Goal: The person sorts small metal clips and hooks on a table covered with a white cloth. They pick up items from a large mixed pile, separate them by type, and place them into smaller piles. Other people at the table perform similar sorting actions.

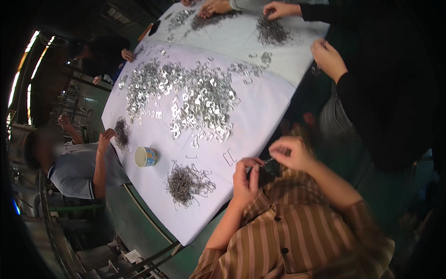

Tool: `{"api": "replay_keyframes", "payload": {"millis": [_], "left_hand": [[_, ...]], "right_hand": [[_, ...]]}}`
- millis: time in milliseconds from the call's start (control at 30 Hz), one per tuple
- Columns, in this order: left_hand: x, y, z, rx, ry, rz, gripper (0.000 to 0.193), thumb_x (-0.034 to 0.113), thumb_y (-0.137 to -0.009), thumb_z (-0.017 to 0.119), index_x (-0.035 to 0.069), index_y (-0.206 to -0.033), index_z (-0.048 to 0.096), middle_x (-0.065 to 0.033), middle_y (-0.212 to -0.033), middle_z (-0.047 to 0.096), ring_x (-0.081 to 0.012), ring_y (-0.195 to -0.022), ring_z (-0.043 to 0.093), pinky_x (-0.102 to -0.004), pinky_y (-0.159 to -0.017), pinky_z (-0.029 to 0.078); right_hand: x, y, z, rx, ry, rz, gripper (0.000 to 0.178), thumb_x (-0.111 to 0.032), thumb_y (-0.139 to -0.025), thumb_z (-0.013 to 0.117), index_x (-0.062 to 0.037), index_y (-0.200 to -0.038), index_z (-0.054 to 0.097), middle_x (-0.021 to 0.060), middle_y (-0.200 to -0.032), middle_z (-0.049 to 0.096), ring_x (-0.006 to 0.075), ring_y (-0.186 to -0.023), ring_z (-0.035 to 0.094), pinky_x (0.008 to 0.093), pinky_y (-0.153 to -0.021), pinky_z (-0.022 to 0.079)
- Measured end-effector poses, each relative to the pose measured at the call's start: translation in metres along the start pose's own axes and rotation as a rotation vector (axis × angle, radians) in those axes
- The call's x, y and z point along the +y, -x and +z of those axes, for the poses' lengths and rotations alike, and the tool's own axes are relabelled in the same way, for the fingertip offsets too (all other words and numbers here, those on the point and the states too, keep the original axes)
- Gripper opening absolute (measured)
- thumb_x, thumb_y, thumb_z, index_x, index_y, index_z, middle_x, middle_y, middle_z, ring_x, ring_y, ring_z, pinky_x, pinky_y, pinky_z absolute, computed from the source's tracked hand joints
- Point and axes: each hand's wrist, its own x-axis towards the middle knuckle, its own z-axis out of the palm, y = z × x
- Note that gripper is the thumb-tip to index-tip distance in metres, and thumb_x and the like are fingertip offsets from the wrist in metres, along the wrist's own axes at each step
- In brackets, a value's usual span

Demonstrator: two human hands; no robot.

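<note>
My left hand (246,180) is raised at the table's near edge, with its thumb and fingers pinched together. Close beside it, my right hand (296,154) has its fingertips curled in a pinch just off the edge. Whatever either hand holds is too small to make out. A tangled heap of thin grey wire hooks (183,185) lies to the left of my left hand. A few loose wire hooks (228,158) rest on the white tabletop between that hand and the big spread of shiny flat metal clips (204,100).
A paper cup (147,156) stands beyond my wire heap. At the left, a person (88,162) reaches to another wire heap (121,133). Across the right side, a dark-sleeved person's hand (329,59) hangs near the edge. More hands work over wire heaps (273,31) at the far end.
</note>
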Motion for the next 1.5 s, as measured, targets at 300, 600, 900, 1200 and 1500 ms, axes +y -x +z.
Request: {"api": "replay_keyframes", "payload": {"millis": [300, 600, 900, 1200, 1500], "left_hand": [[0.013, -0.006, -0.015, 0.004, 0.065, 0.000, 0.004, 0.000, -0.095, 0.049, 0.001, -0.097, 0.045, -0.0149, -0.093, 0.060, -0.0194, -0.088, 0.058, -0.0327, -0.085, 0.046], [0.017, 0.005, -0.014, -0.004, 0.058, -0.008, 0.005, 0.001, -0.095, 0.050, 0.001, -0.096, 0.046, -0.0151, -0.093, 0.060, -0.0187, -0.088, 0.057, -0.0321, -0.085, 0.045], [0.012, 0.014, 0.002, -0.049, 0.065, 0.020, 0.007, -0.003, -0.092, 0.051, 0.001, -0.095, 0.047, -0.0133, -0.092, 0.060, -0.0195, -0.087, 0.058, -0.0296, -0.082, 0.044], [0.004, 0.018, 0.009, -0.085, 0.024, 0.020, 0.004, 0.000, -0.094, 0.051, 0.001, -0.095, 0.048, -0.0129, -0.092, 0.061, -0.0174, -0.086, 0.058, -0.0289, -0.082, 0.045], [0.001, 0.017, 0.011, -0.084, -0.017, 0.022, 0.004, -0.001, -0.094, 0.051, 0.001, -0.096, 0.049, -0.0114, -0.092, 0.062, -0.0151, -0.087, 0.057, -0.0273, -0.082, 0.044]], "right_hand": [[0.003, -0.037, 0.013, 0.042, 0.120, -0.025, 0.008, -0.009, -0.081, 0.069, -0.0016, -0.085, 0.069, 0.0091, -0.076, 0.067, 0.0166, -0.062, 0.065, 0.0273, -0.056, 0.050], [0.039, -0.063, 0.061, 0.011, 0.371, -0.050, 0.013, -0.016, -0.079, 0.070, -0.0067, -0.087, 0.072, 0.0079, -0.087, 0.063, 0.0272, -0.091, 0.061, 0.0385, -0.078, 0.050], [0.053, -0.105, 0.101, -0.058, 0.569, -0.174, 0.022, -0.019, -0.078, 0.072, -0.0073, -0.097, 0.069, 0.0096, -0.093, 0.057, 0.0277, -0.096, 0.057, 0.0414, -0.081, 0.049], [0.070, -0.116, 0.097, -0.197, 0.451, -0.119, 0.017, -0.016, -0.077, 0.074, -0.0035, -0.086, 0.066, 0.0126, -0.094, 0.056, 0.0310, -0.093, 0.058, 0.0423, -0.083, 0.049], [0.071, -0.113, 0.088, -0.086, 0.998, -0.673, 0.004, -0.009, -0.072, 0.056, -0.0075, -0.068, 0.056, 0.0071, -0.081, 0.054, 0.0211, -0.080, 0.056, 0.0310, -0.073, 0.049]]}}
